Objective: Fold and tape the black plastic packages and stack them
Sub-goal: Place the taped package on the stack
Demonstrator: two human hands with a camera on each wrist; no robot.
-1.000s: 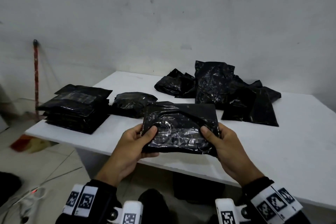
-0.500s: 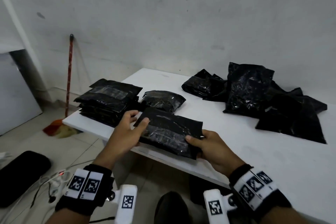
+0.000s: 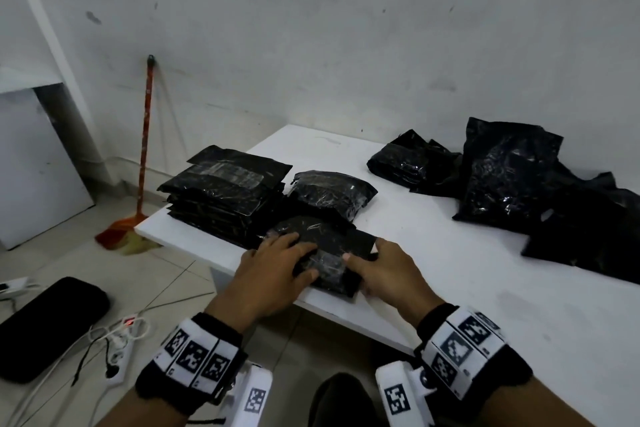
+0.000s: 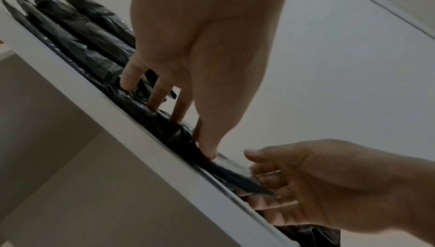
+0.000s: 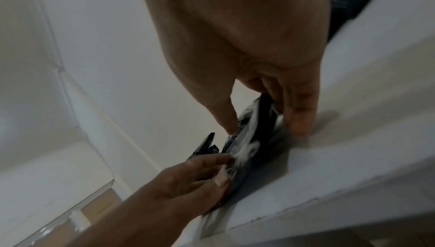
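A folded, taped black plastic package (image 3: 329,250) lies on the white table (image 3: 450,288) at its front edge, just right of the stack of folded packages (image 3: 225,194). My left hand (image 3: 277,260) rests flat on the package's left half with straight fingers (image 4: 153,100) pressing its top. My right hand (image 3: 381,267) holds the right end, with the thumb on top and the fingers (image 4: 270,182) under the edge. In the right wrist view the package (image 5: 259,139) sits pinched between the right thumb and fingers.
One more folded package (image 3: 332,194) lies behind the one I hold. A heap of loose black bags (image 3: 519,184) fills the table's back right. On the floor to the left are a broom (image 3: 145,149), a power strip (image 3: 117,340) and a black pad (image 3: 45,322).
The package has come down from in front of me onto the table's front edge beside the stack. My left hand went from gripping its end to lying flat on top.
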